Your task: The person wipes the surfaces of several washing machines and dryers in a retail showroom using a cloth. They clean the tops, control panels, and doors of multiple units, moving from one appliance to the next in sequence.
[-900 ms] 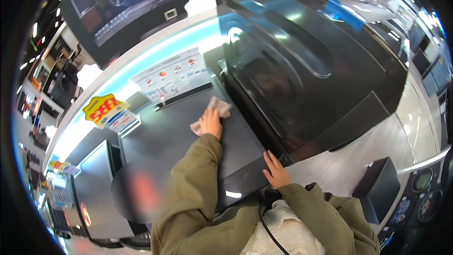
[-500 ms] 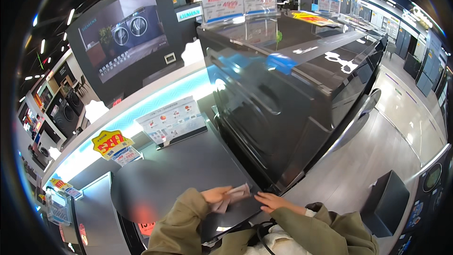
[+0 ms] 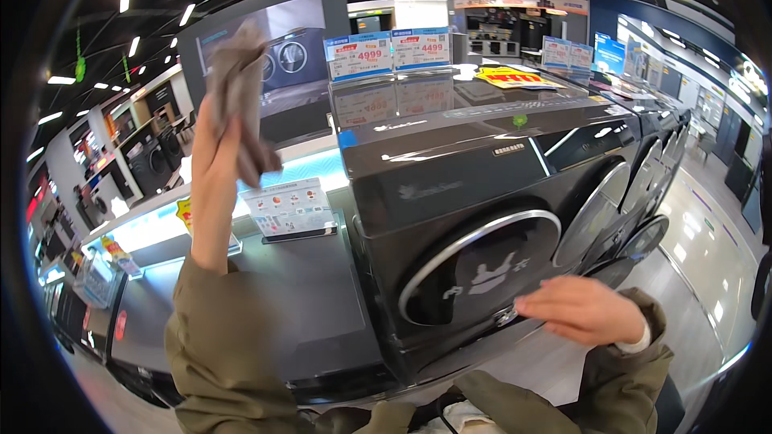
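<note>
A crumpled grey-brown cloth (image 3: 245, 88) hangs from my raised left hand (image 3: 215, 149), whose fingers are closed round it. It is held up at the left, above the low dark appliance top (image 3: 314, 305), and is smeared a little by motion. On the right, my right hand (image 3: 575, 309) holds nothing, with its fingers stretched toward the lower front of a black washing machine (image 3: 450, 185). A small shiny fitting (image 3: 507, 315) on that front is close to the fingertips; whether they touch it I cannot tell. The machine's round door (image 3: 482, 269) is closed.
Several more front-loading machines (image 3: 643, 169) run back to the right. Price cards (image 3: 386, 54) and a yellow-red sign (image 3: 515, 78) stand on the tops. An upright info card (image 3: 289, 207) rests on the low appliance, beside a lit white ledge (image 3: 310, 165). Tiled floor (image 3: 700, 273) lies right.
My left hand has lifted the cloth from the low appliance top up to the left. My right hand has moved right, to the washing machine's front. The view has tilted up.
</note>
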Demonstrator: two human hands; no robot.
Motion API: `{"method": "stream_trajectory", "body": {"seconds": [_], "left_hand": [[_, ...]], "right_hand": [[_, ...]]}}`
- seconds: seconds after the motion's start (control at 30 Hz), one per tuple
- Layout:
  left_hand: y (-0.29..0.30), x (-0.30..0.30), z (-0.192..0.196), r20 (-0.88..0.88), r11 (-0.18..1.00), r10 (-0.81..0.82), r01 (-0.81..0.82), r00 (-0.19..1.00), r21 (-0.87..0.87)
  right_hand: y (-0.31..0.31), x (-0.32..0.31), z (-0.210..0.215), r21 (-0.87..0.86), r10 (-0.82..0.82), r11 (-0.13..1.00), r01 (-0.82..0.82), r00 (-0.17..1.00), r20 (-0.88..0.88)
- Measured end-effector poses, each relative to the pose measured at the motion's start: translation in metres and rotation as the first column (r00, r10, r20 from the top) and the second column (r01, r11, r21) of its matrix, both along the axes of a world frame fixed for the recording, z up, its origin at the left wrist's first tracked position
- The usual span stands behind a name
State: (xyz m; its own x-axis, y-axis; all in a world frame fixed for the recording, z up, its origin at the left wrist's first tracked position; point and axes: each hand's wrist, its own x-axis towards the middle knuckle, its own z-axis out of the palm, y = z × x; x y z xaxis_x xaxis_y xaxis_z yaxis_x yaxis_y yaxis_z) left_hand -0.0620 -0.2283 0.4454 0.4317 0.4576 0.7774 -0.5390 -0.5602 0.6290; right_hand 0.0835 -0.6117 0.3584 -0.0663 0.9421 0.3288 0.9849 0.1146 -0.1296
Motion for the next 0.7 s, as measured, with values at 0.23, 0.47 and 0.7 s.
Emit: {"method": "stream_trajectory", "body": {"seconds": [0.23, 0.47, 0.7], "left_hand": [[-0.075, 0.096, 0.012, -0.115, 0.63, 0.484, -0.254, 0.867, 0.734], [-0.104, 0.086, 0.027, -0.418, 0.702, 0.526, -0.101, 0.741, 0.705], [-0.079, 0.075, 0.028, -0.273, 0.776, 0.497, -0.282, 0.824, 0.564]], "right_hand": [[-0.017, 0.06, 0.089, 0.311, 0.044, 0.949, -0.047, 0.999, 0.014], [0.042, 0.094, 0.131, 0.408, 0.205, 0.904, -0.126, 0.966, -0.156], [0.13, 0.11, 0.14, 0.263, 0.218, 0.937, -0.23, 0.973, 0.076]]}}
